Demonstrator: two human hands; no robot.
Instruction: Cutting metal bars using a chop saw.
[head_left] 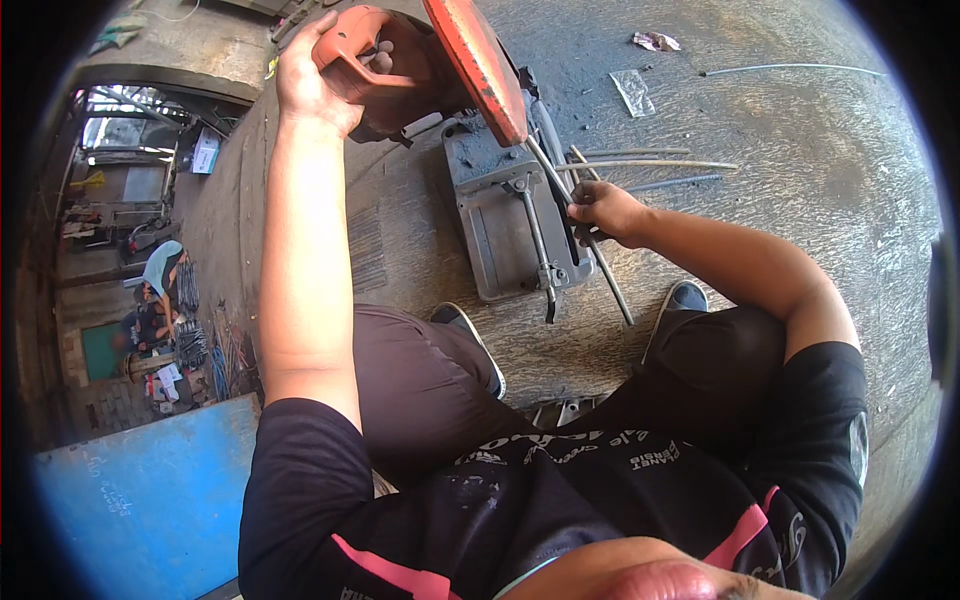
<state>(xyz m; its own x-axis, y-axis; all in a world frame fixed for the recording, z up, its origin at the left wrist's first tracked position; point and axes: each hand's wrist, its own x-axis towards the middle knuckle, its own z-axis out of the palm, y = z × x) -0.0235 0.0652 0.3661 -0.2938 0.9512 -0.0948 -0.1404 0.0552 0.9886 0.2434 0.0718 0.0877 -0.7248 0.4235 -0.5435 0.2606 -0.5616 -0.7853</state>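
Note:
A cut-off saw stands on the floor between my feet, with an orange blade guard [478,65] and a grey metal base [492,235]. My left hand [308,88] is wrapped round the saw's orange loop handle [347,68], its fingertips showing through the opening. Low on the right, my right hand [610,212] grips a thin metal rod [613,283]. That rod slants from below the guard, over the base's right side, toward my right foot. The clamp screw [534,235] lies along the base. The guard hides where the blade and rod meet.
Several loose rods [660,164] lie on the floor right of the saw, amid dark dust. Farther off are a clear plastic bag [631,93] and a long thin rod [790,68]. A blue panel [150,490] is at lower left; a person [160,275] works beyond it.

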